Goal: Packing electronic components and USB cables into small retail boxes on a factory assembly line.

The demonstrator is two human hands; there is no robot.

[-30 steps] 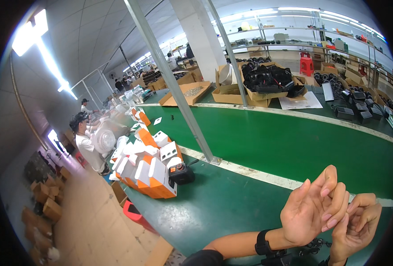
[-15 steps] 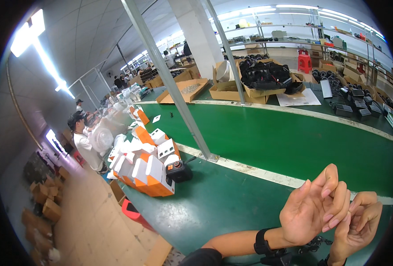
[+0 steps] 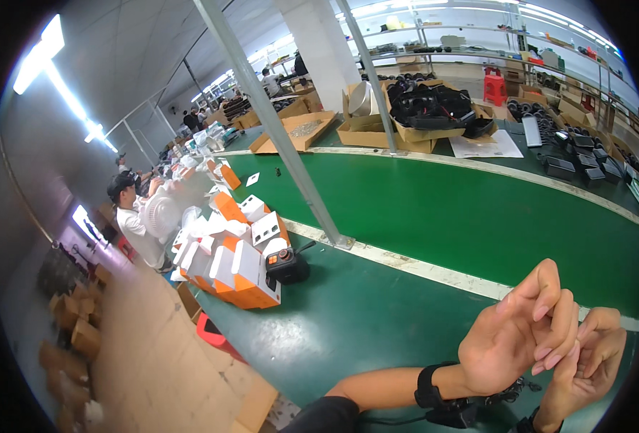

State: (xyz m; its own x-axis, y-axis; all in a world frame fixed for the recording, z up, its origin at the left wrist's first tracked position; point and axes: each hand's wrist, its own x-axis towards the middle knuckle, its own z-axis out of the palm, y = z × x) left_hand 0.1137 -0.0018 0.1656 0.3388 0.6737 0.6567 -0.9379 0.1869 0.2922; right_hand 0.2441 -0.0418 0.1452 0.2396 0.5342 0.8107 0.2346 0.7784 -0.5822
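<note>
My left hand (image 3: 510, 343) and my right hand (image 3: 588, 359) are raised together above the green worktop at the lower right. The fingers of both are curled in, and their fingertips meet. Nothing can be made out between them; the inner sides of the fingers are partly hidden. Around my left wrist is a black strap (image 3: 428, 386), and a black device (image 3: 453, 415) with a cable hangs below it. Behind my wrists, a dark, chain-like tangle (image 3: 510, 390) is partly covered. Farther left on the worktop stands a black action camera (image 3: 288, 265) with orange buttons.
Several white and orange boxes (image 3: 251, 289) stand beside the camera. A grey metal post (image 3: 283, 137) rises from the pale strip edging the green belt (image 3: 435, 209). Across it lie cartons with black goods (image 3: 431, 115). A person (image 3: 138, 224) works near a white fan (image 3: 162, 215).
My left hand has turned slightly, so its thumb is now hidden. My right hand has shifted a little to the right. The fingertips still touch, and the view has tilted slightly.
</note>
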